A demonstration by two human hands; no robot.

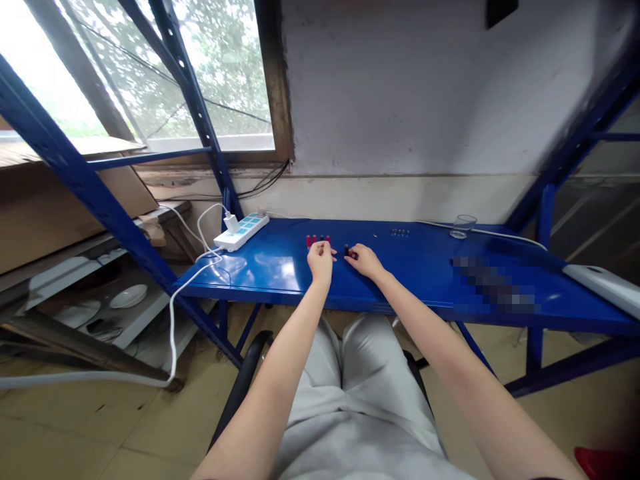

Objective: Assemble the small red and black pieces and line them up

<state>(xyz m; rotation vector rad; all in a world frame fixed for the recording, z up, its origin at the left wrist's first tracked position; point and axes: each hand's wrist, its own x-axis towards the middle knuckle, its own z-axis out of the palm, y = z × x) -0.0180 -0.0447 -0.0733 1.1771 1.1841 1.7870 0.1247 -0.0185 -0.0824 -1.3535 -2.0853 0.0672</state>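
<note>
My left hand (321, 261) is over the blue table with its fingers curled together in a pinch; whatever sits between them, if anything, is too small to make out. Just beyond it stands a short row of small red pieces (309, 241) and a black one (321, 238), partly covered by the fingers. To the right, my right hand (366, 261) has thumb and fingers closed at a small black cylinder (347, 250) that stands roughly upright at the tabletop. A gap of bare blue surface separates the two hands.
Several tiny metal pieces (400, 233) lie near the back, with another small bit (375, 235) beside them. A clear glass (463, 227) stands at the back right. On the left is a white power strip (241, 232) with cords. Blue posts (197, 100) frame the table (270, 270).
</note>
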